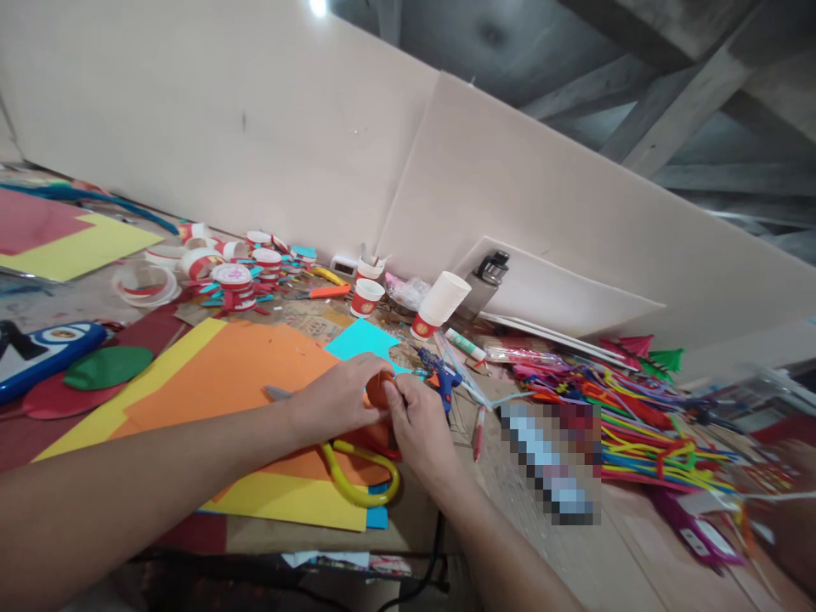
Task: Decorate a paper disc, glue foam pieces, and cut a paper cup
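Between my two hands is a small curled piece of orange paper, rolled into a loop. My left hand pinches it from the left. On its right side, my right hand grips it with the thumb along the edge. Partly hidden under my left forearm lie scissors with yellow handles; their blade tip shows on the far side of the arm. Beneath them are orange sheets on top of yellow paper. Cyan paper lies just beyond my hands.
A blue glue gun lies right of my hands, near a red pen. Stacked paper cups and a grey bottle stand behind. Several cup crafts sit at back left. Colourful pipe cleaners cover the right side.
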A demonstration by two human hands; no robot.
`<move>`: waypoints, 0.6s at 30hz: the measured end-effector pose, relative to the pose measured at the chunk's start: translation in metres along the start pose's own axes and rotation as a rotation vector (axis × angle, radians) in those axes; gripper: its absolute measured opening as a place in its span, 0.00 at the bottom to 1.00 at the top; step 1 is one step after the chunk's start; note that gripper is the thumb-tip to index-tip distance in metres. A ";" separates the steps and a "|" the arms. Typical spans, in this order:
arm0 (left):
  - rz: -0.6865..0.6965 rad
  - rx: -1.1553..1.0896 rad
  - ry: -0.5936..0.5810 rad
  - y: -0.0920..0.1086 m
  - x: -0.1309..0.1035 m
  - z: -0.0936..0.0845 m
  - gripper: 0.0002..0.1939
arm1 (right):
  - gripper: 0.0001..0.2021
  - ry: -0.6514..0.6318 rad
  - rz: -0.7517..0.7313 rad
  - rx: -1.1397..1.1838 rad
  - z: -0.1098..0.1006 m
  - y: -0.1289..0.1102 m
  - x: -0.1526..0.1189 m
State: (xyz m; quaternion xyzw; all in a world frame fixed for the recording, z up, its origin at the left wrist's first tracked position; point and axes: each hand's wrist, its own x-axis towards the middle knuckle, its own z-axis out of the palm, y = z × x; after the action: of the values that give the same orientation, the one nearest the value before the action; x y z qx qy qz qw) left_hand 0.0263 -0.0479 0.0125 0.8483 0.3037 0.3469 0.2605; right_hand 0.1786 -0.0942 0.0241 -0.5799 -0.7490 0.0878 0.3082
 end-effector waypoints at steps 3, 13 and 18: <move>-0.042 -0.023 0.003 0.001 0.000 -0.001 0.17 | 0.16 -0.015 0.025 0.036 0.000 0.003 0.000; -0.173 -0.355 -0.026 -0.015 0.005 0.002 0.23 | 0.13 -0.015 -0.011 0.105 0.003 0.007 -0.001; -0.206 -0.623 -0.119 -0.010 0.003 -0.003 0.29 | 0.11 0.029 -0.065 -0.007 0.001 0.007 -0.002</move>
State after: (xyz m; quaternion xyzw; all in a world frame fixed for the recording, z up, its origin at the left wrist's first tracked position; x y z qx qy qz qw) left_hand 0.0231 -0.0384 0.0094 0.7115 0.2517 0.3448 0.5582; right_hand 0.1844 -0.0938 0.0188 -0.5576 -0.7631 0.0666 0.3198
